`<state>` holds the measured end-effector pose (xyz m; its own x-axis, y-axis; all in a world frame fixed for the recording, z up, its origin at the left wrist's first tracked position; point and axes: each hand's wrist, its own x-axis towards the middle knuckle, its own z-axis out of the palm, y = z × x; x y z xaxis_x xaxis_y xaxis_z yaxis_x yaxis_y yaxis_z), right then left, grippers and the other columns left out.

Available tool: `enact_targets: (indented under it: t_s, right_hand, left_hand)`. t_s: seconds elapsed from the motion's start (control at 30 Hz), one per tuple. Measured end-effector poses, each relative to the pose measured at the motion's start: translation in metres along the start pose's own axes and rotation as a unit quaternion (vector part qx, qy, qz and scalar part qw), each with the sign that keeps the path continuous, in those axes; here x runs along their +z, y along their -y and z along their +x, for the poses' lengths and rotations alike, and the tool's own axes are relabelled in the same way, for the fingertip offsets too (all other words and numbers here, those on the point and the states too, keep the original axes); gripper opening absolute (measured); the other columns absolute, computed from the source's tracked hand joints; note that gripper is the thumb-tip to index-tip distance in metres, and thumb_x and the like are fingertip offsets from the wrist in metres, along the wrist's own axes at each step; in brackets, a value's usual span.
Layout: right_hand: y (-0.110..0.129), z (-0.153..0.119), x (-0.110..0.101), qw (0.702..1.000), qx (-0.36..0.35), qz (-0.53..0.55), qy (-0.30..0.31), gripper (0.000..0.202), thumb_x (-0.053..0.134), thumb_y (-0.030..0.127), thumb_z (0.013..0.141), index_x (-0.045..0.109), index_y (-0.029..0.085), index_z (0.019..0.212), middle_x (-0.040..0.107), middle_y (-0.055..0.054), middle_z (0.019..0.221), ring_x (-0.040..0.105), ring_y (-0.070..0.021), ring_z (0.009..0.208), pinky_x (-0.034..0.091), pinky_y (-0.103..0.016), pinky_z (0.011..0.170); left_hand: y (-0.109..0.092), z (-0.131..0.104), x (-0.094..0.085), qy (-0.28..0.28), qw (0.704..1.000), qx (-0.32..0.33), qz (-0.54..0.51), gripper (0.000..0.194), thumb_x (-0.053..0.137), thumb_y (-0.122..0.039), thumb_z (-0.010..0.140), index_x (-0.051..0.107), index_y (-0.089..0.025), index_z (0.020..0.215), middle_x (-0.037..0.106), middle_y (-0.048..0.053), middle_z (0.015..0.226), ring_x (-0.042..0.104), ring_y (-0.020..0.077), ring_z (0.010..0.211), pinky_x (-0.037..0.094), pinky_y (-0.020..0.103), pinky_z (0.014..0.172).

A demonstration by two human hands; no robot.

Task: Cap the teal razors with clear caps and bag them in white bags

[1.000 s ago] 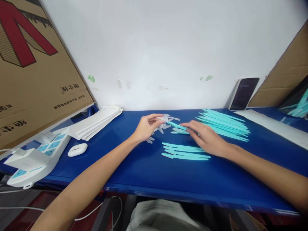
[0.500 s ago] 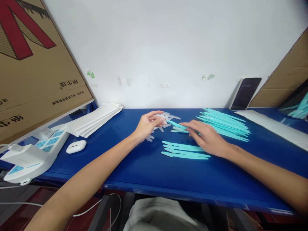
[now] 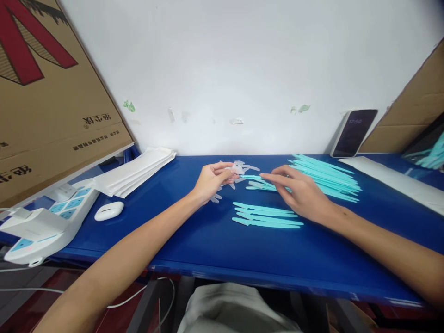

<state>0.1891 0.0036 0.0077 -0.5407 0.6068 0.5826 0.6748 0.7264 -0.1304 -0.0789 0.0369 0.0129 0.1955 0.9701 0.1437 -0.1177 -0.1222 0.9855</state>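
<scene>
Turquoise knife-shaped stick (image 3: 250,176), slim and smooth, level above the tabletop (image 3: 208,236) between the hands. Left hand (image 3: 231,172) pinched closed on one end; right hand (image 3: 262,176) fingertips at the other, fingers loosely curled, grip unclear. Clear pieces (image 3: 252,168) scattered behind. Cardboard box (image 3: 65,101), left: red graphic, inverted dark Chinese characters, ®; contents not visible. Phone (image 3: 354,133) reads 17:50.

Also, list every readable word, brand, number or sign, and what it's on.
"17:50": black-screened, pale-edged phone.
"®": brown cardboard box with red print; its dark characters are upside down and too distorted to read safely.
White plastic charger block: faint marking, too small to read.
</scene>
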Motion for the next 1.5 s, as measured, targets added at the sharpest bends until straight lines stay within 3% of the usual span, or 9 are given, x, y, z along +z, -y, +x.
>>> enact_targets:
  t_s: [0.53,0.97,1.27,1.5]
  right_hand:
    - [-0.002,-0.001,-0.001,0.999,0.0,-0.043,-0.029,0.042,0.038,0.02,0.102,0.067,0.022,0.132,0.065,-0.014,0.114,0.063,-0.0207,0.079,0.051,-0.035,0.061]
    - [-0.002,-0.002,0.0,0.996,0.008,-0.071,-0.058,0.041,0.041,0.016,0.1,0.069,0.023,0.129,0.065,-0.014,0.114,0.065,-0.0257,0.094,0.053,-0.037,0.067]
    - [-0.003,-0.002,0.002,0.995,-0.015,-0.048,-0.086,0.033,0.05,0.016,0.098,0.073,0.023,0.12,0.068,-0.01,0.109,0.067,-0.0213,0.085,0.053,-0.034,0.066]
    - [-0.003,0.002,0.004,0.995,-0.005,-0.004,-0.097,0.028,0.055,0.016,0.096,0.075,0.022,0.116,0.07,-0.009,0.1,0.066,-0.0206,0.079,0.052,-0.033,0.064]
  left_hand:
    - [-0.006,-0.002,0.004,-0.038,0.999,-0.007,0.004,0.03,0.084,-0.027,0.079,0.073,-0.01,0.101,0.078,0.011,0.091,0.076,0.0188,0.078,0.06,0.024,0.068]
    - [-0.006,-0.006,0.007,0.001,0.998,0.02,0.052,0.035,0.084,-0.032,0.079,0.074,-0.009,0.102,0.078,0.013,0.091,0.076,0.0212,0.08,0.061,0.029,0.07]
    - [0.007,-0.008,0.009,0.057,0.973,0.155,0.161,0.03,0.076,-0.035,0.084,0.078,-0.012,0.103,0.077,0.011,0.102,0.068,0.0161,0.072,0.058,0.03,0.069]
    - [0.006,-0.01,0.009,0.058,0.922,0.265,0.278,0.021,0.064,-0.026,0.094,0.076,-0.017,0.109,0.075,0.008,0.1,0.067,0.0154,0.077,0.059,0.029,0.075]
